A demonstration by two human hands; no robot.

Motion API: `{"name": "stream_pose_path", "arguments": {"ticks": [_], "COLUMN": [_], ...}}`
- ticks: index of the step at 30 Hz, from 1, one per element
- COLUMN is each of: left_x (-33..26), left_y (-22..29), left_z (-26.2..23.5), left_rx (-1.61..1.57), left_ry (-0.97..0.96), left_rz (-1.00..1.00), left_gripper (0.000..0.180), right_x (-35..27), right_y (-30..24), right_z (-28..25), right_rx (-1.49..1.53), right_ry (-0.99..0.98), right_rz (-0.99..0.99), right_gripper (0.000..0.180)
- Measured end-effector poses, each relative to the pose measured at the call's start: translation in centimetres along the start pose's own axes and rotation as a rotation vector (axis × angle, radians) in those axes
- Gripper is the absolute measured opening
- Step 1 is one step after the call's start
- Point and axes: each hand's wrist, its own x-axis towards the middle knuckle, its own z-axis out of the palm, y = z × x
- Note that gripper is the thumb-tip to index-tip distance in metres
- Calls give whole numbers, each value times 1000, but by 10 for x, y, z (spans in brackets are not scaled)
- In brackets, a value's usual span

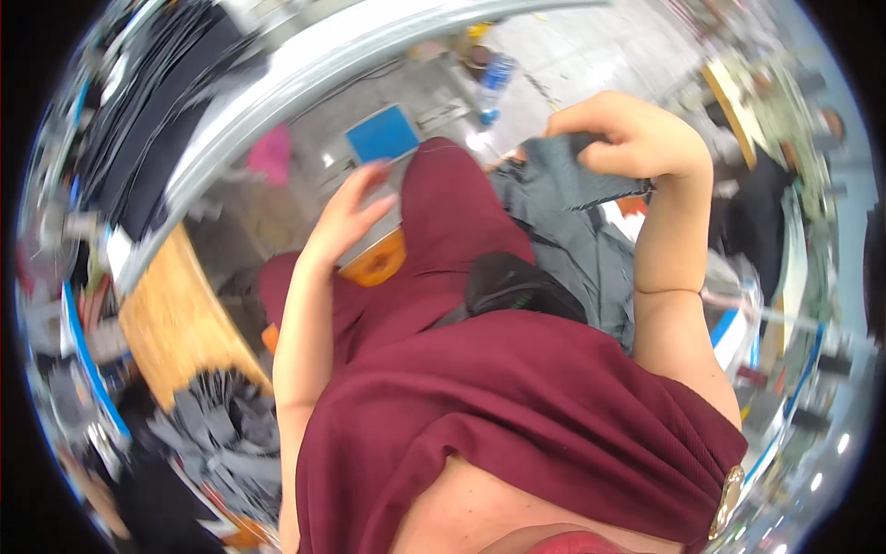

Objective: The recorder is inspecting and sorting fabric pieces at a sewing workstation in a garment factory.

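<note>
A person's right hand (628, 138) has its fingers curled tight around the upper edge of a dark grey garment (577, 231), which hangs below the fist and drapes across the maroon-clad lap. The left hand (346, 217), fingers loosely spread and gripping nothing, rests against the maroon clothing (443, 212), just left of the garment, near a wooden worktop (175, 323).

Bright, heavy motion blur, fisheye-warped edges, glare
</note>
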Motion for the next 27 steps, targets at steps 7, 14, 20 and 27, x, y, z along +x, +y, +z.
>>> {"name": "stream_pose_path", "arguments": {"ticks": [7,14,20,27], "left_x": [-2,-43,-50,-21], "left_y": [112,102,90,96], "left_z": [-28,-70,-80,-40], "left_rx": [-187,-270,-942,-912], "left_ry": [99,392,-131,-592], "left_rz": [242,258,101,355], "left_gripper": [24,9,49,61], "right_x": [105,128,142,136], "right_y": [-86,-70,-106,-122], "right_z": [0,34,31,37], "right_rx": [-102,587,60,-310], "right_ry": [19,166,222,292], "right_rz": [-240,-125,-548,-817], "right_gripper": [25,22,11,15]}}
